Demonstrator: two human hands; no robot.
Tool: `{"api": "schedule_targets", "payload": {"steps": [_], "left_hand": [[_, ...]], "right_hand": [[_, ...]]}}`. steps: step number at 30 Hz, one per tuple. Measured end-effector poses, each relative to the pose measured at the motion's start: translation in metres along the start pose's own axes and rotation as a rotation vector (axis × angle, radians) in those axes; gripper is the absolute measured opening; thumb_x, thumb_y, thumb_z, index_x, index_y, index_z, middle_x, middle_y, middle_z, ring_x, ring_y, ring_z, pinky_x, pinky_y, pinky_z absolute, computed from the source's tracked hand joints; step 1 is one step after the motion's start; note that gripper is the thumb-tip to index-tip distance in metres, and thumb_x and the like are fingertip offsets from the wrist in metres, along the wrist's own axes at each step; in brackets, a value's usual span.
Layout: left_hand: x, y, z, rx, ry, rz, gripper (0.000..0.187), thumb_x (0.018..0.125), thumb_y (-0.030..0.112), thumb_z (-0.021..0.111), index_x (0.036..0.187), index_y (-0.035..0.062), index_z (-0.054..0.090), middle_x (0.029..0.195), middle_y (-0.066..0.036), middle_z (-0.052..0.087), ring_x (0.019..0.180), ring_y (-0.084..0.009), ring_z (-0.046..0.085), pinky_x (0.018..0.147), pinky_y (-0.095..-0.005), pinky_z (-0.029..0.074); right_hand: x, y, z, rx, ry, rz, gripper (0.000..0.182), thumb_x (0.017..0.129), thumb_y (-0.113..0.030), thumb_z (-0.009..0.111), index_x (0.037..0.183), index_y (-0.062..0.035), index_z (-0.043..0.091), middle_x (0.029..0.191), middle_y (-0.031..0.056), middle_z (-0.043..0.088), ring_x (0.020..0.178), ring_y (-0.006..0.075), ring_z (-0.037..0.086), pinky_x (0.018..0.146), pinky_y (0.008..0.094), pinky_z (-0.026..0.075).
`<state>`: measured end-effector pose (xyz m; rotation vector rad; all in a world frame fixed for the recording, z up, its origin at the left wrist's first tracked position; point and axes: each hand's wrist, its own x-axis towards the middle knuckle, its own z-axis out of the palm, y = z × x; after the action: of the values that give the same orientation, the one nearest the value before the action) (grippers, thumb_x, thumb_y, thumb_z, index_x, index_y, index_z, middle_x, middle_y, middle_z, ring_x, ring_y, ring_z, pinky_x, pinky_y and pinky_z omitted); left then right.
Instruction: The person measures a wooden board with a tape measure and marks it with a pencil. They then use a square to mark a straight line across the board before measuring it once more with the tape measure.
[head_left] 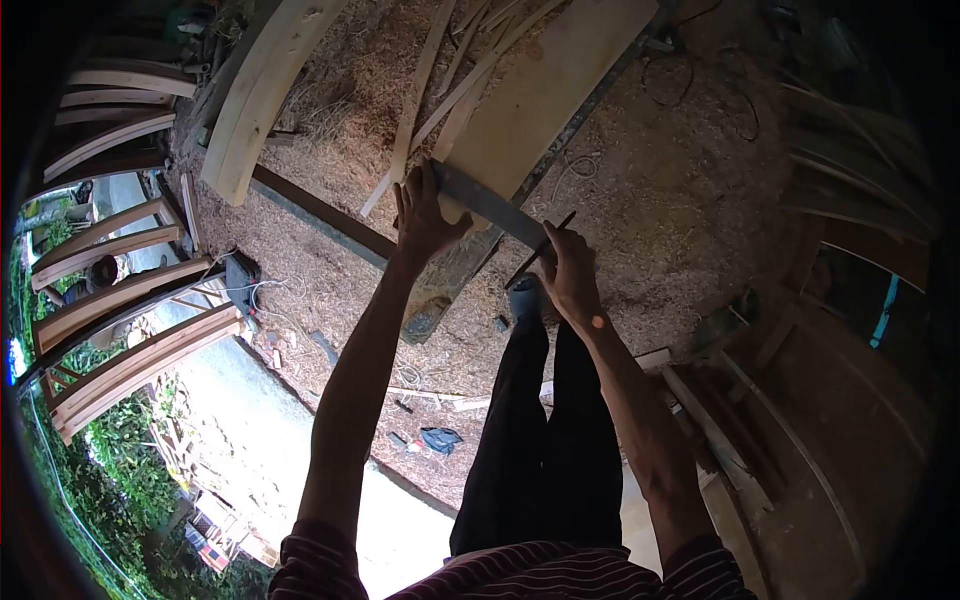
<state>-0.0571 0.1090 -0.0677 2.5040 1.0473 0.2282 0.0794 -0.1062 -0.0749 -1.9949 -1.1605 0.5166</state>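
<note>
Outer rim: lost in black, curved by the lens.
Left hand (425,220): opened, with fingers at the 11 o'clock end of the strip (490,204) and thumb spread; partly covering that end, so hard to judge how firmly pressed.
Right hand (571,264): closed around the rod (524,268), at the strip's 4 o'clock end; hiding the crossing, so impossible to tell whether joined.
Strip: just above centre, slanting from 11 towards 4 o'clock, across the near end of the board (545,85).
Shadows: dimming the panels (830,400) from 3 to 5 o'clock.
Board's long edge: running up towards 1 o'clock, with open ground to its right.
Beam (325,217): reaching in from 10 o'clock, passing behind the left hand's wrist.
Shoe (524,300): near centre, just below the rod.
Floor (640,190): strewn with tan shavings.
Strip and rod: flat, grey and straight-edged; thin, dark and pointed.
Board: broad, pale, smooth wood, beside narrow slats (425,85) at 12 o'clock.
Planks (265,95): curved, pale, knotted, at 11 o'clock.
</note>
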Motion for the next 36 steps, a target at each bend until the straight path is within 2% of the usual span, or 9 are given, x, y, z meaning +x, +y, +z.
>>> {"api": "schedule_targets", "payload": {"steps": [2,9,16,20,21,25,30,34,36], "left_hand": [[-0.007,0.007,0.0,0.114,-0.056,0.037,0.115,0.066,0.046,0.076,0.145,-0.0025,0.009,0.14,-0.029,0.024,0.134,-0.0428,0.022,0.108,-0.0642,0.012],[-0.009,0.025,0.005,0.063,-0.012,-0.056,0.121,0.057,0.053,0.082,0.145,0.0026,0.016,0.144,-0.024,0.025,0.135,-0.0415,0.023,0.108,-0.0642,0.014],[-0.009,0.036,0.001,-0.027,0.06,-0.156,0.124,0.044,0.04,0.091,0.144,0.0076,0.024,0.141,-0.015,0.036,0.132,-0.0334,0.034,0.113,-0.0554,0.018],[-0.008,0.018,0.006,-0.191,0.08,-0.155,0.096,0.062,0.028,0.084,0.141,0.0068,0.033,0.137,-0.016,0.042,0.129,-0.0328,0.04,0.111,-0.0547,0.023],[-0.008,0.014,0.007,-0.313,0.083,-0.155,0.083,0.07,0.022,0.079,0.139,0.007,0.035,0.137,-0.016,0.043,0.129,-0.0328,0.039,0.11,-0.0545,0.024],[-0.011,0.021,-0.002,-0.192,0.17,-0.282,0.056,0.084,0.008,0.062,0.136,0.0103,0.043,0.132,-0.013,0.049,0.126,-0.0319,0.044,0.109,-0.0579,0.024],[-0.002,0.029,0.005,-0.048,0.249,-0.36,0.049,0.085,0.002,0.056,0.133,0.0089,0.049,0.134,-0.014,0.049,0.127,-0.0313,0.044,0.108,-0.0614,0.023],[0.005,0.019,0.007,-0.072,0.269,-0.363,0.054,0.081,-0.011,0.047,0.132,0.0068,0.049,0.135,-0.014,0.048,0.129,-0.0302,0.042,0.107,-0.0631,0.022],[0.006,0.009,0.007,-0.077,0.276,-0.299,0.054,0.079,-0.013,0.047,0.129,0.0066,0.052,0.134,-0.015,0.05,0.125,-0.0312,0.046,0.107,-0.0566,0.03]], "right_hand": [[0.001,0.004,-0.004,-0.005,-0.02,-0.002,0.054,0.08,0.001,0.062,0.131,-0.0031,0.043,0.107,0.0205,0.055,0.101,0.0385,0.053,0.085,0.0467,0.044],[-0.009,0.0,-0.013,-0.053,-0.075,-0.006,0.051,0.084,-0.006,0.061,0.131,-0.0023,0.042,0.11,0.0207,0.054,0.103,0.0386,0.052,0.088,0.0477,0.042],[-0.012,-0.007,-0.027,-0.025,-0.219,0.079,0.055,0.084,-0.009,0.064,0.133,-0.0031,0.04,0.119,0.0222,0.05,0.11,0.0397,0.049,0.092,0.0451,0.042],[0.003,0.003,-0.033,0.054,-0.387,0.156,0.055,0.085,-0.011,0.066,0.134,-0.004,0.04,0.126,0.0206,0.048,0.116,0.037,0.049,0.094,0.0433,0.041],[0.007,0.004,-0.034,0.041,-0.369,0.09,0.055,0.085,-0.01,0.065,0.134,-0.0027,0.04,0.121,0.0209,0.049,0.113,0.037,0.05,0.093,0.0432,0.042],[0.021,0.005,-0.03,0.079,-0.396,-0.028,0.053,0.086,-0.007,0.063,0.132,0.0017,0.039,0.109,0.0211,0.049,0.106,0.0365,0.05,0.09,0.043,0.042],[0.029,0.007,-0.027,0.146,-0.481,-0.033,0.057,0.087,-0.009,0.061,0.134,0.0042,0.033,0.117,0.0259,0.045,0.112,0.0407,0.046,0.093,0.0466,0.04],[0.038,0.002,-0.025,0.128,-0.41,-0.057,0.05,0.086,-0.007,0.063,0.129,0.0035,0.04,0.108,0.0219,0.05,0.104,0.0372,0.051,0.09,0.0446,0.042],[0.043,0.001,-0.024,0.136,-0.39,-0.058,0.049,0.086,-0.007,0.063,0.128,0.0035,0.041,0.106,0.0215,0.051,0.102,0.0365,0.052,0.089,0.0443,0.043]]}}
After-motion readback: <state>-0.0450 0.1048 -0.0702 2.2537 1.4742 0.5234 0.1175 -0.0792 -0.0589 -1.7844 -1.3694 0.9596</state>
